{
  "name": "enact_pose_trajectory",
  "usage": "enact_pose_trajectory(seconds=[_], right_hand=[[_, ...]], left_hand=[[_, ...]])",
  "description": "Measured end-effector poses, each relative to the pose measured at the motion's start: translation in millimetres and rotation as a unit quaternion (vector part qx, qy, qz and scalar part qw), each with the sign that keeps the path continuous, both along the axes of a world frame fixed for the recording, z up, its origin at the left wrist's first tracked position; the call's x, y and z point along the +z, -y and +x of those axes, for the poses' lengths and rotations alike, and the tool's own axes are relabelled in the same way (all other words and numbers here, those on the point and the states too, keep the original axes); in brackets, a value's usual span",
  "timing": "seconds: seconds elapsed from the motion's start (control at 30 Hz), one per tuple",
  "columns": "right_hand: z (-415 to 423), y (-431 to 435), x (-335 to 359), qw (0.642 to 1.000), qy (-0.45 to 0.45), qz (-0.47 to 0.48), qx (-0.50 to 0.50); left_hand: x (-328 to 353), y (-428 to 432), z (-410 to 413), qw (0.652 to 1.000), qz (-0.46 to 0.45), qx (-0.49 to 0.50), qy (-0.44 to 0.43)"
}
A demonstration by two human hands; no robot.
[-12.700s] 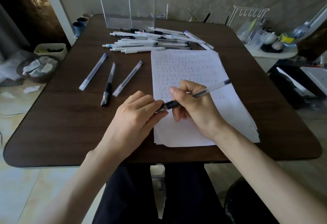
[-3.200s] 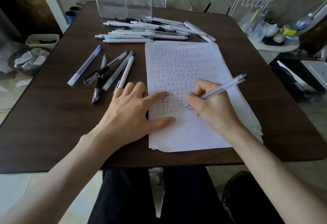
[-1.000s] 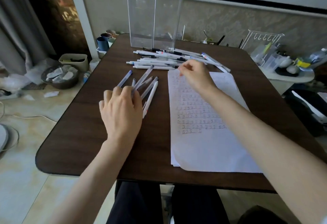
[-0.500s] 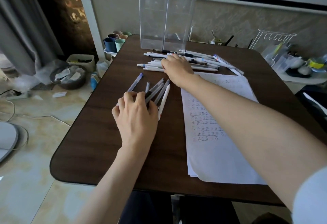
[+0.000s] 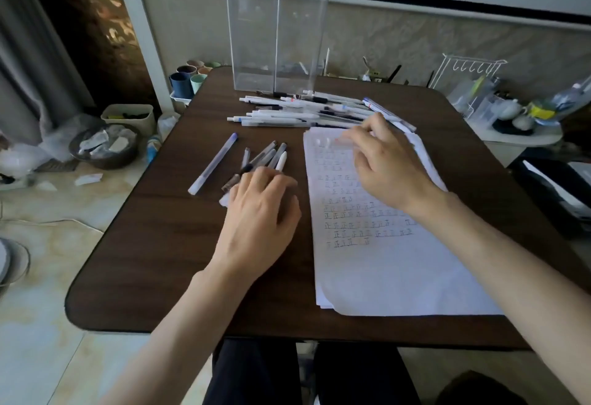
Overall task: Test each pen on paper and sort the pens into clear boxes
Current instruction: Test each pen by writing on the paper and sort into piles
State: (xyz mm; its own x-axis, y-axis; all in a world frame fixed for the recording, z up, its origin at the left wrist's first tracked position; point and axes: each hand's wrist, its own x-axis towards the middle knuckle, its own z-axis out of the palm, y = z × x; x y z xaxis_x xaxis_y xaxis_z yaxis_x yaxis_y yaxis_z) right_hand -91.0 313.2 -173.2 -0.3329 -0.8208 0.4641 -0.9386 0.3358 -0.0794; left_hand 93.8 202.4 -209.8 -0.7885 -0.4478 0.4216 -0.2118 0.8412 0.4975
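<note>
Two tall clear boxes point(image 5: 252, 30) point(image 5: 302, 37) stand side by side at the table's far edge. In front of them lies a pile of several pens point(image 5: 287, 112). A stack of paper point(image 5: 383, 270) with rows of written marks lies to the right. My left hand point(image 5: 260, 216) rests flat on the near ends of a small group of pens point(image 5: 271, 153); one blue-capped pen point(image 5: 214, 163) lies apart to their left. My right hand point(image 5: 388, 168) hovers over the top of the paper and pinches a blurred translucent pen point(image 5: 329, 141) that points left.
The dark wooden table point(image 5: 153, 244) has rounded corners. Several cups point(image 5: 187, 81) stand beyond its far left corner. A white wire rack point(image 5: 470, 67) and a cluttered side table point(image 5: 518, 136) are at the right. A bowl point(image 5: 105, 148) and a bin point(image 5: 128, 115) sit on the floor at the left.
My right hand has come back from the pen pile to the top of the paper with a pen. My left hand stays on the small group of pens.
</note>
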Motion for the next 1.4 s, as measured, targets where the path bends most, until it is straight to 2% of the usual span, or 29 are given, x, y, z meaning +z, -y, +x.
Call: enact_pose_trajectory(seconds=[0.1,0.2,0.47,0.57,0.67,0.73,0.83,0.9,0.93,1.1,1.2,1.4], right_hand=[[14,-48,-6,0.996,0.009,0.014,-0.087],[26,-78,-17,0.994,-0.023,-0.007,-0.102],[36,-90,-38,0.994,-0.065,-0.069,-0.06],[35,-92,-39,0.994,-0.049,-0.098,-0.026],[39,-95,-36,0.975,0.012,-0.221,0.006],[46,-96,-29,0.954,0.093,-0.285,0.01],[55,-93,-20,0.922,0.272,-0.276,-0.025],[59,-87,-17,0.864,0.441,-0.243,-0.035],[60,-84,-16,0.848,0.479,-0.225,-0.033],[55,-70,-30,0.848,0.487,-0.193,-0.075],[54,-67,-36,0.86,0.461,-0.197,-0.098],[56,-66,-36,0.87,0.443,-0.192,-0.099]], left_hand=[[-1,-10,-1,0.992,-0.03,-0.117,0.039],[-4,-16,-2,0.977,-0.058,-0.194,0.074],[-5,-19,-2,0.964,-0.088,-0.23,0.097],[-3,-21,-1,0.961,-0.092,-0.234,0.113],[-2,-22,0,0.954,-0.097,-0.25,0.133],[-2,-23,0,0.948,-0.106,-0.26,0.148],[-3,-23,0,0.945,-0.107,-0.262,0.164],[-3,-23,0,0.945,-0.102,-0.262,0.168],[-3,-23,0,0.945,-0.102,-0.261,0.171],[-3,-23,-1,0.944,-0.104,-0.26,0.173],[-4,-21,-1,0.946,-0.096,-0.262,0.167],[-7,-18,-2,0.947,-0.078,-0.265,0.162]])
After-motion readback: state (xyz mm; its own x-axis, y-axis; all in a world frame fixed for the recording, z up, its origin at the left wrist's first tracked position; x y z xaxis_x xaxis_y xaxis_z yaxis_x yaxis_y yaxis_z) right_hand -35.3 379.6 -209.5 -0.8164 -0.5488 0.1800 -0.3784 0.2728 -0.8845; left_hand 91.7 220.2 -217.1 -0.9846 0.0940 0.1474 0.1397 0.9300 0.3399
